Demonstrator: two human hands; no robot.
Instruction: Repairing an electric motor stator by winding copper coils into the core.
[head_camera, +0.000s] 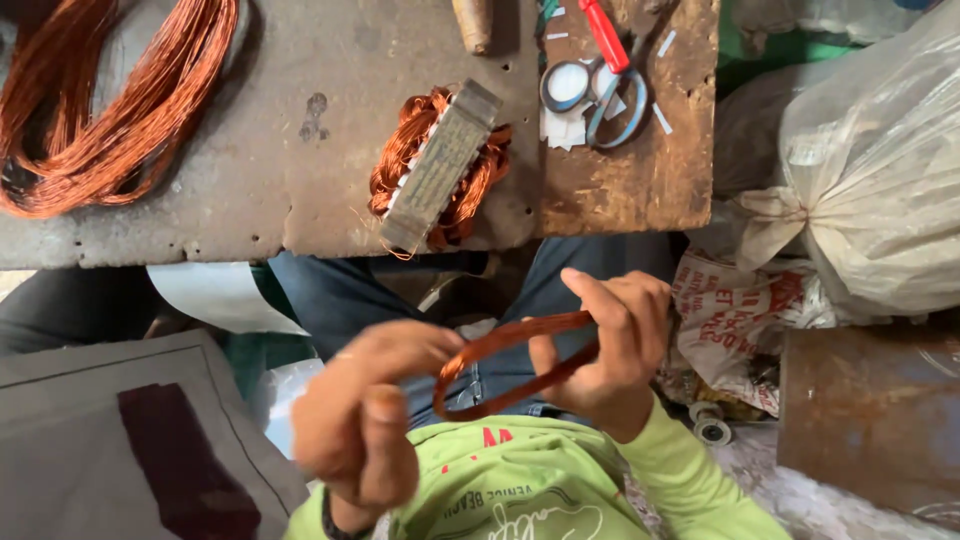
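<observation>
Two hands: both gripping one copper coil (515, 365) above the lap.
Left hand (355, 420): pinching coil's near end.
Right hand (610, 345): clasping far end.
Progress: wound stator (440, 165) sitting on surface (250, 150); loose wire (95, 110) waiting.

Your left hand (360, 420) is blurred, so its grip on the copper wire loop (510, 365) cannot be made out. At the workbench's (300, 190) far edge, the loose copper wire bundle (110, 100), the red-handled scissors (610, 70) and a wooden handle (473, 22) are cut off by the picture's top edge.
</observation>
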